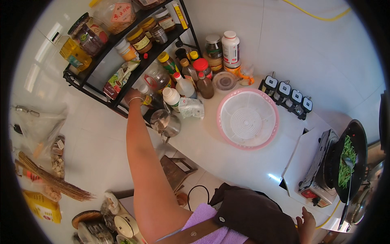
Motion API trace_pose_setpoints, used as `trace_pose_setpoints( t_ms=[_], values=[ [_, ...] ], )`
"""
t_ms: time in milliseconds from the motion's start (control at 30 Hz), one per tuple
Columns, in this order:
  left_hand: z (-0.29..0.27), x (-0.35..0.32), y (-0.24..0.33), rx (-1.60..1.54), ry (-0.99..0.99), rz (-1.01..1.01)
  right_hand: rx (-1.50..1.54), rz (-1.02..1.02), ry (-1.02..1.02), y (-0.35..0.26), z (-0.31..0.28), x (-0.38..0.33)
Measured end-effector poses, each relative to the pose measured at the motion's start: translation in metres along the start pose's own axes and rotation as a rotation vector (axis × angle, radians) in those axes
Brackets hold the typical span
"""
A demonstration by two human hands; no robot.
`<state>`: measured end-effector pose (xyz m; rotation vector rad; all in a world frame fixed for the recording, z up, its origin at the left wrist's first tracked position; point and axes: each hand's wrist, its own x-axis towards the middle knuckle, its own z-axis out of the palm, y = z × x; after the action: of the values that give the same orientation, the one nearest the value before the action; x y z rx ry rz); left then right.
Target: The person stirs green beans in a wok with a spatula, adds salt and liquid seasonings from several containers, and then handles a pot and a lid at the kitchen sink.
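Observation:
My left arm stretches up to the black shelf rack, and my left hand [133, 97] is at its lower level, a bracelet on the wrist. The fingers are hidden by the rack. Closest to it are a white-capped bottle [145, 90] and a green-and-white packet [120, 79] on the shelf above. A steel pitcher [172, 126] and a white bottle [171, 96] stand just right of the wrist. Low at the right, my right hand [306, 224] hovers by the counter's front edge, fingers apart and holding nothing.
A pink-rimmed white colander [248, 119] sits mid-counter. Behind it stand several bottles, jars and a black spice rack [286, 97]. At right, a wok [352, 156] with green vegetables and a ladle rests on a portable gas stove [321, 171]. A wooden stool [175, 173] is below the counter.

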<state>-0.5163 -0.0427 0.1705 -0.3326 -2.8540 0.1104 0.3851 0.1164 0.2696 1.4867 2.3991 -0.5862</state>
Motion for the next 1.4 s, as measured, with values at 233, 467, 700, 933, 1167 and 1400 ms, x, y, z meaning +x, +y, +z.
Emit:
trace_pose_setpoints(
  t_ms=[233, 467, 700, 933, 1167, 1400],
  values=[
    [-0.036, -0.054, 0.015, -0.179, 0.263, 0.028, 0.027, -0.065, 0.140, -0.002, 0.006, -0.011],
    [-0.085, -0.108, 0.016, -0.311, 0.309, 0.077, 0.116, -0.104, 0.157, 0.027, 0.025, -0.008],
    [-0.117, -0.177, 0.017, -0.283, 0.384, 0.195, 0.108, -0.169, 0.135, 0.039, 0.025, 0.002],
    [-0.225, -0.260, 0.039, -0.591, 0.537, 0.503, 0.234, -0.346, 0.276, 0.027, 0.005, 0.014],
    [-0.287, -0.364, 0.128, -1.468, -0.151, 0.568, 0.387, -0.781, 0.289, -0.035, -0.041, 0.047],
    [-0.271, -0.472, 0.242, -1.555, -0.749, 1.063, 0.584, -0.863, 0.450, -0.087, -0.073, 0.088]
  ],
)
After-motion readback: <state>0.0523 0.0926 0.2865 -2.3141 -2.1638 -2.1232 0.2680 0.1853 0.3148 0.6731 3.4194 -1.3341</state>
